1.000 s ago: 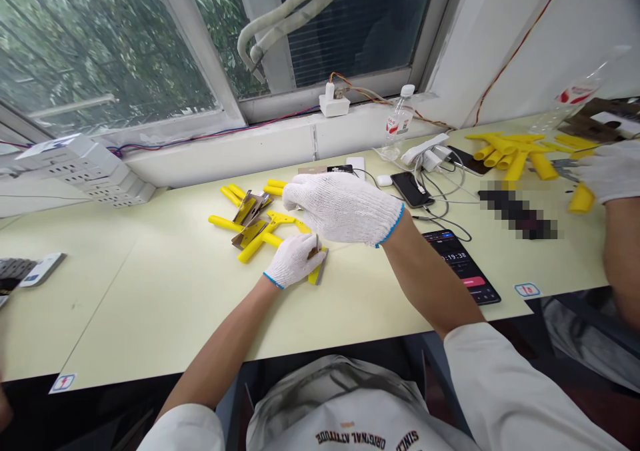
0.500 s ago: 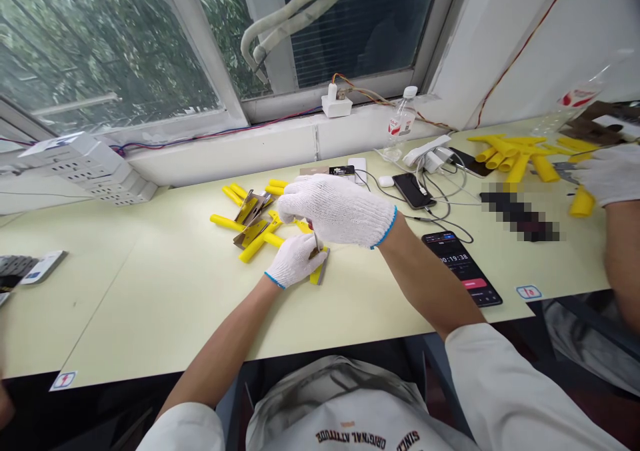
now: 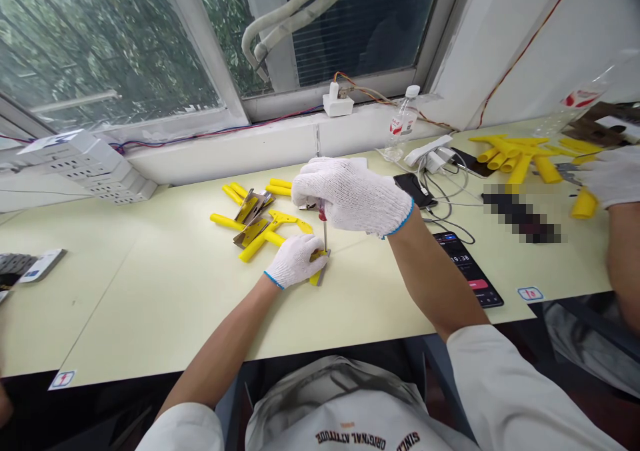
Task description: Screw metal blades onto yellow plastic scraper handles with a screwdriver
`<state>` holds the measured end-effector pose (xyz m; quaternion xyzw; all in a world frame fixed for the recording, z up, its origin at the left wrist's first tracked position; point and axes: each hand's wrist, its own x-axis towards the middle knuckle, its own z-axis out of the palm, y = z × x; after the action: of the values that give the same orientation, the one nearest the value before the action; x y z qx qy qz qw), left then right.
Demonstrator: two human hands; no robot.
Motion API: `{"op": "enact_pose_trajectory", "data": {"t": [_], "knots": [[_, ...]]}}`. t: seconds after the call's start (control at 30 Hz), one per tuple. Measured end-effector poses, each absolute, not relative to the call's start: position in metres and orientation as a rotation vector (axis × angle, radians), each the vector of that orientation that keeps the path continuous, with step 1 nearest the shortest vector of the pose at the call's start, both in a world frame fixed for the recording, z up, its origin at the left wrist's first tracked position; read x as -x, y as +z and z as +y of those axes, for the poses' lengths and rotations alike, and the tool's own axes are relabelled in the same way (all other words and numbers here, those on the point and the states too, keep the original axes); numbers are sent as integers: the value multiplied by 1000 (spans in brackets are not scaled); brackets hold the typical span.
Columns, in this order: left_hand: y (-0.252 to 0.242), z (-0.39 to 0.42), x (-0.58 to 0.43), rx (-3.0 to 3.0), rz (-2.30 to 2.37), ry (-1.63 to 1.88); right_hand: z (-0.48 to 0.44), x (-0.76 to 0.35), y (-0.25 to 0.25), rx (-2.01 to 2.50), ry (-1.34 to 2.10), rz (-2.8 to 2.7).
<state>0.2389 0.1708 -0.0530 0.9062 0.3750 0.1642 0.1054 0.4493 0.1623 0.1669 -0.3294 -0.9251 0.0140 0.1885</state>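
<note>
Scraper (image 3: 315,279) on table (image 3: 200,318), left of the timer phone (image 3: 470,271); screwdriver (image 3: 325,234) near upright over it, also left of the phone. Judged risk: tip skids into the left hand (image 3: 296,261) if the scraper twists under a loose hold or the shaft leans. Tip seated or not, cannot tell. Right hand (image 3: 347,194) palm-down, up and left of the phone, fingers curled round the screwdriver handle; forearm hides the phone's left edge. Left hand low, farther left of the phone, fingers bent, gripping the scraper.
</note>
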Motion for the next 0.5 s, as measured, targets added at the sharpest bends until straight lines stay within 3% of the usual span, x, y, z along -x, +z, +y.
{"op": "enact_pose_trajectory", "data": {"t": [0.5], "knots": [[-50, 176, -223, -2651, 1126, 494, 158, -458, 167, 957, 53, -2616]]}}
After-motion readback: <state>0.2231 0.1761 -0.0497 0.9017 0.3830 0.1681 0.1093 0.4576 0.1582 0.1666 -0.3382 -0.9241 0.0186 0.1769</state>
